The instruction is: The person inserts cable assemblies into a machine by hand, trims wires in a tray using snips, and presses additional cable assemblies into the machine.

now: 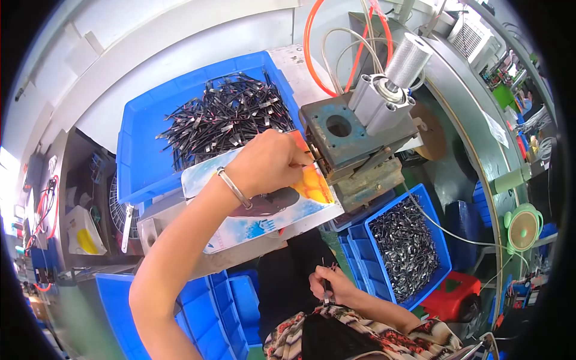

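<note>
My left hand [273, 161], with a silver bracelet at its wrist, reaches over a printed colour sheet [258, 225] to the front of a metal press [342, 129]. Its fingers are pinched together at the press's edge, and what they hold is too small and hidden to make out. Lower down, near my lap, my right hand [333, 284] is closed around a few short black cables [327, 294] with thin ends sticking out. Beyond my left hand, a blue tray [144, 153] holds a heap of short black cables [231, 117] with light connectors.
A blue bin [442, 255] full of similar cables stands right of my lap, with a red stool [459, 294] beside it. Stacked blue bins [207, 312] are at lower left. Orange air tubes [309, 45] rise behind the press. A green fan [523, 228] stands far right.
</note>
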A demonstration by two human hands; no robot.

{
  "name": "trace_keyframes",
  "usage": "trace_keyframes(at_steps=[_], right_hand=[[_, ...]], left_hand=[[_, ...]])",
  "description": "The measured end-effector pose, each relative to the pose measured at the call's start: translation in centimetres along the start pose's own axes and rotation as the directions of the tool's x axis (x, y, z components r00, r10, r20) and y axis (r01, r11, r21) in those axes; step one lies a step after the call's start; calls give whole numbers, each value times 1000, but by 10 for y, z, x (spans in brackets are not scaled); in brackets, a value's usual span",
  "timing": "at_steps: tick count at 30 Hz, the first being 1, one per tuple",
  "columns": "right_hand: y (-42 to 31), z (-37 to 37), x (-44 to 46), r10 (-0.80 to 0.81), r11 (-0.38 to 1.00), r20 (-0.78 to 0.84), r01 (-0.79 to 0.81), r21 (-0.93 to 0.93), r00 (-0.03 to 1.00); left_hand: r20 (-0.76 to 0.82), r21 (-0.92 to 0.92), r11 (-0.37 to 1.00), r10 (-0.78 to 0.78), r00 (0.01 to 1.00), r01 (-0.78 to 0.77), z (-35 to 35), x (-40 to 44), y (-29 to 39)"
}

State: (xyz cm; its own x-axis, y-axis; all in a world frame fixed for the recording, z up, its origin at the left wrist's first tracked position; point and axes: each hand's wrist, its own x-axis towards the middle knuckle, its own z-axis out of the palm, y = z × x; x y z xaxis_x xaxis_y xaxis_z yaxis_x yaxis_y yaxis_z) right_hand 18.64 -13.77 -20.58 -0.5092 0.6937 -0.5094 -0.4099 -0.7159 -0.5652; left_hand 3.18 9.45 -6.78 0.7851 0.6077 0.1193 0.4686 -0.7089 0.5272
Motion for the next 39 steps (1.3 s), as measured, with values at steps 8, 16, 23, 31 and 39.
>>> trace_keyframes(at_steps=[8, 16, 23, 31, 39], right_hand=[[2, 4, 7, 7, 997, 4, -7, 72, 1000], [-7, 15, 1, -36, 986, -102, 52, 160, 994], [-19, 25, 1, -190, 952, -60, 199, 233, 980], [-32, 65, 1, -201, 968, -258, 231, 94, 945], [-34, 27, 1, -198, 947, -56, 206, 246, 979]], left_hand=[[-31, -6, 996, 93, 995, -94, 2, 1, -7], [-86, 361, 931, -31, 996, 60, 6, -2, 19], [-138, 330, 943, 7, 990, 39, 3, -52, 80], [60, 44, 998, 40, 997, -43, 45, -102, 105], [-364, 180, 941, -207, 908, 286, -46, -62, -37]])
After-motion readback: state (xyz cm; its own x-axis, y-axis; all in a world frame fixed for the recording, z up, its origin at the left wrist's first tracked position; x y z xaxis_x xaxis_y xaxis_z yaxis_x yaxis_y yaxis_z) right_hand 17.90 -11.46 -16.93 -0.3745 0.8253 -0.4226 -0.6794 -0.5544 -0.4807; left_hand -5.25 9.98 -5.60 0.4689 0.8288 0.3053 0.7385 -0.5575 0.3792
